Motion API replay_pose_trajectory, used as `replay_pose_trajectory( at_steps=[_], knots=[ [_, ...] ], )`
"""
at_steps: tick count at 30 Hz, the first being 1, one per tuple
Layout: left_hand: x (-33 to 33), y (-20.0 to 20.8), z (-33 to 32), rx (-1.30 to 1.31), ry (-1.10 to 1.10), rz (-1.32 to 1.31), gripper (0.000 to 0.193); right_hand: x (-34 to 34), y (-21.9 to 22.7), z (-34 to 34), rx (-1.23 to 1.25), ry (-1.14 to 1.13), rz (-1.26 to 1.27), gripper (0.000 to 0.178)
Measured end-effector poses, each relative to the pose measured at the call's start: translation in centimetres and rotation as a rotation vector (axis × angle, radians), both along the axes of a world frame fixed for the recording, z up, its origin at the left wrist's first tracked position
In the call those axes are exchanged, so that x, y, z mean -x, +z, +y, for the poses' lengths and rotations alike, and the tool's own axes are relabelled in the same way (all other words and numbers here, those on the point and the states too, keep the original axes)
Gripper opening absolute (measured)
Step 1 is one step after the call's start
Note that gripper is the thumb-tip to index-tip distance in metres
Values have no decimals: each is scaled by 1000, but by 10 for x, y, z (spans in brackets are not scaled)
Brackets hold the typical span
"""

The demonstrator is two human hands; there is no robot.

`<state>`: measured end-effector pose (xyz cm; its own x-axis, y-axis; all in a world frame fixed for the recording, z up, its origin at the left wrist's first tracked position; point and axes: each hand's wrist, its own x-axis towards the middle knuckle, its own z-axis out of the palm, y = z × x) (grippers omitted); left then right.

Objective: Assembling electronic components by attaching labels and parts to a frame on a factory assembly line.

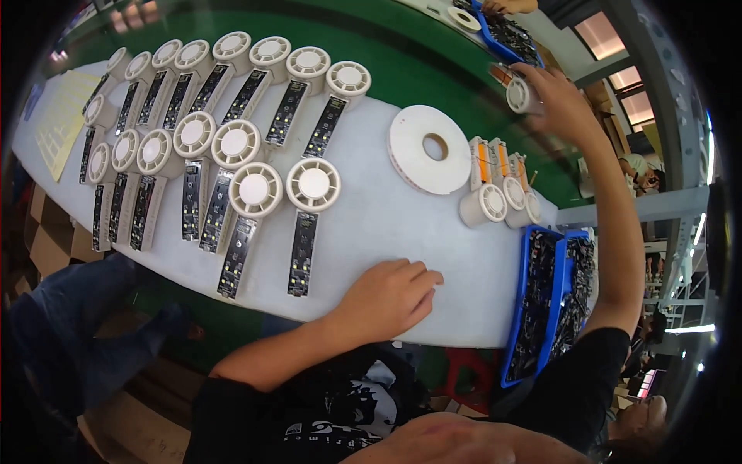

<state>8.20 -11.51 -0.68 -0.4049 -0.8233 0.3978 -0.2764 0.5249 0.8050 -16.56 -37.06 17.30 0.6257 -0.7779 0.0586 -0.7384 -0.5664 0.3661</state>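
Note:
My left hand (394,300) rests on the white table near its front edge, fingers curled in, with nothing seen in them. Stretched out to the far right, my right hand (558,104) grips a white round-headed device (519,95); part of it is hidden by the hand. Below that hand, several similar white devices (492,203) with orange strips stand close together. Nearest to my left hand on its left is a white device with a dark circuit strip (312,185), lying with its slotted round head away from me.
Two rows of similar devices (234,145) cover the table's left half. A large white tape roll (406,158) lies beyond my left hand. Blue trays of dark small parts (532,305) sit at the right edge. A yellow sheet (63,124) lies far left. Another person's hand (510,6) shows at top.

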Motion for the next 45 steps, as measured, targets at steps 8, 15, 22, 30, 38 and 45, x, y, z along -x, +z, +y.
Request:
replay_pose_trajectory(
  at_steps=[8, 15, 22, 30, 38, 45],
  knots=[
    [-9, 15, 12, 358, 424, 215, 40, -52, 33, 151, 1, 400, 130, 39],
    [-4, 12, 37, 247, 368, 34, 45, -56, -37, 167, -177, 476, 4, 47],
    [-13, -3, 41, 178, 382, -160, 42, -12, -52, 129, -376, -105, -94, 60],
    [-12, -8, 46, 296, 519, -148, 38, -9, -36, 143, -437, 78, -79, 63],
    [-20, -9, 56, 265, 694, -190, 43, -86, 14, 181, -711, -302, -332, 53],
    [-15, -10, 51, 138, 711, -173, 49, -76, -78, 137, -872, -503, -91, 86]
  ],
)
